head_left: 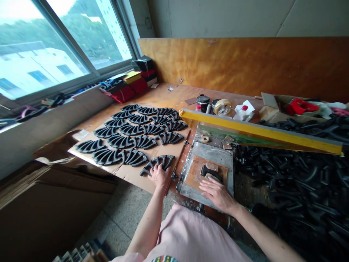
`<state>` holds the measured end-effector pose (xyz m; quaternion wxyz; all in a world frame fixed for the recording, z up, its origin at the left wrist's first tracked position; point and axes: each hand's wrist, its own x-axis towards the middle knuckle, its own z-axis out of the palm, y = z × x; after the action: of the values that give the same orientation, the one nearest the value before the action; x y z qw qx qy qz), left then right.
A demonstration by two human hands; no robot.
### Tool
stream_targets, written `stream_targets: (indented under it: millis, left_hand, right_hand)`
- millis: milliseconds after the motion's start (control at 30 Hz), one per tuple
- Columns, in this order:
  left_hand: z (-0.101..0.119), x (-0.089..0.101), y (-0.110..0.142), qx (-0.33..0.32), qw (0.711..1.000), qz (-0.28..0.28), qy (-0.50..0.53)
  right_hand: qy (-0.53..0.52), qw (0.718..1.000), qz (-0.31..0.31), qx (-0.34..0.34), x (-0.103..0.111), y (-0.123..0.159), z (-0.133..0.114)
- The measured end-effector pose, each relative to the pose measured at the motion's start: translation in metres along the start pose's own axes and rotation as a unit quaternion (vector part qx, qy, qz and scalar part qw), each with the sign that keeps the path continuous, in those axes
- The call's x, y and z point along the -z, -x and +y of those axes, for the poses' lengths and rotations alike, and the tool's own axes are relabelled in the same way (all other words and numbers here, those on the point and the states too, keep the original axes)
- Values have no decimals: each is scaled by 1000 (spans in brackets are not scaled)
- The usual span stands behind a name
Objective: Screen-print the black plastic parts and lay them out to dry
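My left hand (159, 177) rests at the near edge of a short fanned row of black curved plastic pieces (165, 160), its fingers spread and touching them. The fingertips partly cover the pieces under them. More fanned rows of the same black pieces (120, 140) lie on a cardboard sheet (131, 177). My right hand (216, 193) lies palm down over a metal plate fixture (188, 189), fingers stretched out. Just beyond those fingertips, a single black curved piece (214, 174) sits in a brown board (195, 171) on the plate.
A yellow-edged screen frame (259, 130) is raised behind the fixture. To the right is a large pile of loose black pieces (300, 182). Behind stand a black jar (203, 102), a tape roll (223, 107) and an open carton (269, 105). Cardboard (54, 196) leans at left.
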<state>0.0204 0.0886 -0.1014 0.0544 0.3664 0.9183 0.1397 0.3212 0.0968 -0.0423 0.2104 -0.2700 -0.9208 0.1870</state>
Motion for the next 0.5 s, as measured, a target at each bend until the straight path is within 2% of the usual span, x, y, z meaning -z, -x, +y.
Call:
stream_targets:
  millis: [67, 167, 267, 367, 500]
  left_hand:
    - [-5, 5, 2, -30, 1000, -3, -4]
    - [-10, 11, 2, -129, 991, 10, -15]
    - [-7, 15, -17, -213, 977, -2, -13]
    - [0, 14, -51, -237, 971, -37, -9]
    - [0, 7, -88, -216, 973, -78, -21]
  right_hand:
    - [-19, 998, 49, -43, 15, 13, 0]
    - [-23, 980, 127, -151, 35, 27, 8]
    - [-21, 964, 155, -215, 44, 36, 15]
    - [-19, 958, 164, -234, 43, 41, 18]
    - [-6, 953, 171, -249, 36, 39, 16]
